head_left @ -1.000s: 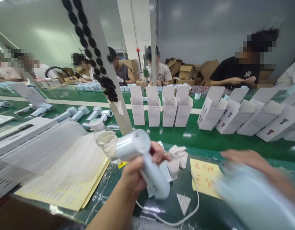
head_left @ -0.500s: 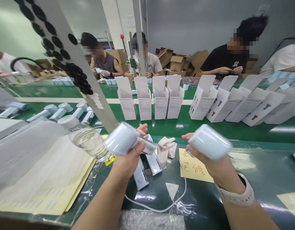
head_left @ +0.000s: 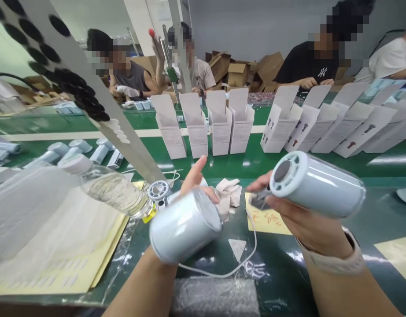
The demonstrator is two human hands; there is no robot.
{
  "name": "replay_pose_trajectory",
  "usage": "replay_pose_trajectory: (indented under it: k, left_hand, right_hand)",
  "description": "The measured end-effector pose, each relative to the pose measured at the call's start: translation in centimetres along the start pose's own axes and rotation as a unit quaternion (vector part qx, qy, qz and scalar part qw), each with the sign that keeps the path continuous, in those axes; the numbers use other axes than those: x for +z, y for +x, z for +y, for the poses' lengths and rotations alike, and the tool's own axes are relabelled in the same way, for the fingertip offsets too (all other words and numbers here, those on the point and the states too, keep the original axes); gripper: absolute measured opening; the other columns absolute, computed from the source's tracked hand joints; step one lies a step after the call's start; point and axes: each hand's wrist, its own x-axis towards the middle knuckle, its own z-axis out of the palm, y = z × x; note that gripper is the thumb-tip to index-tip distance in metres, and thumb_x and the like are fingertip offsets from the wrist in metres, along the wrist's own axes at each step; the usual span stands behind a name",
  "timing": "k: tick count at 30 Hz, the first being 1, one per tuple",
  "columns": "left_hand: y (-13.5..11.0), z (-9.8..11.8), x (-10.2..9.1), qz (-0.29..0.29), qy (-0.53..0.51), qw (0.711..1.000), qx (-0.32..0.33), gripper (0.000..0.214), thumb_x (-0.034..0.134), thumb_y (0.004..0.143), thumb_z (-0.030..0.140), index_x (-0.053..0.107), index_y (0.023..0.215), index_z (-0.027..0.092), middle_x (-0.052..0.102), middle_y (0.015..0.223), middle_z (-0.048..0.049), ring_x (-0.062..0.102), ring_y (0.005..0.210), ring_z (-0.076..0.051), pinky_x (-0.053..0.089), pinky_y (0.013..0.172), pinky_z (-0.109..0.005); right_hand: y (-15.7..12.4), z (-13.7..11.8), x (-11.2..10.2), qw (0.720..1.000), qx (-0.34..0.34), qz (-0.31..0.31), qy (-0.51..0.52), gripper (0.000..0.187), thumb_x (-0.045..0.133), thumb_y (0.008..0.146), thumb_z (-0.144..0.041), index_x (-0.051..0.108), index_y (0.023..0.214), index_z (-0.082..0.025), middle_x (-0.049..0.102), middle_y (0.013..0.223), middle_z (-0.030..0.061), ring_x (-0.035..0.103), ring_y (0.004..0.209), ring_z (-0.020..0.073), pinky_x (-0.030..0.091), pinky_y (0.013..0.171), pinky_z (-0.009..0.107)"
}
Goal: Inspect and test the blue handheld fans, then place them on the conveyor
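Note:
My left hand point(head_left: 194, 180) is behind a light-blue handheld device with a cylindrical head point(head_left: 186, 226). One finger points up, and the grip itself is mostly hidden by the head. On the other side, my right hand point(head_left: 298, 220) grips a second such device by its dark, blurred handle. That device's cylinder point(head_left: 331, 185) turns its slotted ring end toward the left. A further device with a slotted ring point(head_left: 158, 190) rests on the table beyond my left hand. A crumpled cloth point(head_left: 228, 196) lies between the hands, near a yellow paper with red handwriting point(head_left: 272, 218).
Open white boxes point(head_left: 219, 127) stand in a row at the back. A clear bottle point(head_left: 113, 189) leans over papers point(head_left: 104, 259) at left, beside a slanted metal post point(head_left: 123, 145). A white cable point(head_left: 219, 276) loops across the table. Co-workers sit opposite.
Both devices have turned in my hands; the right one now shows its ring end. The left one has come lower and nearer. A co-worker's hand has risen to the red-knobbed lever.

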Motion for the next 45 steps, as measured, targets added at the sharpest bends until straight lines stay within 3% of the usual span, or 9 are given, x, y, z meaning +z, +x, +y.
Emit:
replay_pose_trajectory:
  k: [3,6,12,15,21,25,35,41,45]
  left_hand:
    - [0.0,-0.3,0.0,-0.004,-0.061,0.998,-0.017,0.029,0.084,0.069,0.042,0.072,0.091,0.026,0.059,0.141,-0.0045,0.033,0.147,-0.036,0.030,0.121,-0.057]
    - [0.1,-0.7,0.1,0.022,-0.150,0.985,-0.077,0.041,0.084,0.070,0.037,0.071,0.108,0.028,0.063,0.135,-0.0060,0.049,0.136,-0.036,0.041,0.113,-0.058]
    - [0.4,-2.5,0.9,0.064,-0.244,0.960,-0.124,0.058,0.084,0.061,0.062,0.072,0.101,0.021,0.065,0.131,-0.0090,0.053,0.132,-0.034,0.049,0.109,-0.047]
    - [0.4,-2.9,1.4,0.032,-0.255,0.955,-0.150,0.070,0.081,0.056,0.070,0.073,0.105,0.020,0.068,0.126,-0.0097,0.056,0.129,-0.036,0.055,0.100,-0.045]
    - [0.2,-3.4,2.8,0.026,-0.300,0.939,-0.165,0.074,0.082,0.054,0.070,0.071,0.111,0.024,0.075,0.112,-0.0076,0.061,0.123,-0.036,0.051,0.104,-0.049]
    - [0.4,-3.9,3.1,0.052,-0.297,0.932,-0.200,0.074,0.081,0.051,0.073,0.072,0.099,0.018,0.077,0.105,-0.0109,0.064,0.119,-0.038,0.050,0.104,-0.051]
    - [0.3,-4.0,2.8,0.101,-0.227,0.956,-0.154,0.096,0.047,0.063,0.094,0.064,0.119,0.017,0.076,0.099,-0.0136,0.068,0.111,-0.036,0.057,0.092,-0.049]
    - [-0.1,-4.2,3.2,0.095,-0.153,0.978,-0.102,0.096,0.052,0.060,0.093,0.060,0.128,0.026,0.069,0.125,-0.0115,0.059,0.125,-0.037,0.053,0.099,-0.048]
    - [0.0,-4.1,1.6,-0.011,-0.095,0.995,-0.026,0.087,0.056,0.068,0.085,0.053,0.138,0.035,0.050,0.151,-0.0060,0.045,0.139,-0.036,0.043,0.111,-0.048]
  right_hand:
    - [0.3,0.9,0.9,0.994,0.069,0.068,0.041,0.024,0.083,0.076,-0.037,0.071,0.094,-0.027,0.072,0.088,0.0015,0.071,0.086,0.0227,0.061,0.080,0.041]
    - [0.7,2.2,1.4,0.980,0.166,0.106,0.022,0.037,0.086,0.072,-0.040,0.067,0.099,-0.023,0.069,0.084,0.0019,0.069,0.077,0.0217,0.060,0.071,0.039]
    - [0.7,3.2,3.6,0.949,0.268,0.132,0.102,0.044,0.077,0.079,-0.039,0.052,0.114,-0.026,0.063,0.093,-0.0005,0.063,0.070,0.0162,0.060,0.063,0.036]
    - [0.5,3.4,4.6,0.940,0.289,0.126,0.128,0.047,0.070,0.081,-0.030,0.049,0.122,-0.028,0.063,0.101,0.0014,0.064,0.076,0.0188,0.060,0.067,0.040]
    - [-0.3,5.3,5.6,0.960,0.229,0.103,0.125,0.081,0.071,0.081,-0.030,0.026,0.148,-0.030,0.062,0.130,0.0083,0.060,0.120,0.0267,0.046,0.108,0.051]
    - [-1.0,6.3,6.1,0.974,0.210,0.059,0.065,0.077,0.061,0.091,-0.040,0.020,0.155,-0.031,0.050,0.151,0.0076,0.045,0.140,0.0252,0.032,0.119,0.051]
    - [-1.5,5.7,5.6,0.981,0.192,-0.015,-0.002,0.097,0.065,0.088,-0.054,0.007,0.161,-0.028,0.037,0.160,0.0107,0.036,0.146,0.0287,0.027,0.121,0.052]
    - [-1.6,5.1,6.3,0.973,0.202,-0.024,-0.111,0.129,0.082,0.070,-0.046,-0.006,0.160,-0.023,0.030,0.162,0.0175,0.034,0.146,0.0368,0.031,0.116,0.059]
    - [-0.5,2.6,4.8,0.957,0.059,0.015,-0.284,0.117,0.078,0.068,-0.027,0.007,0.161,-0.024,0.044,0.152,0.0150,0.043,0.138,0.0381,0.035,0.115,0.057]
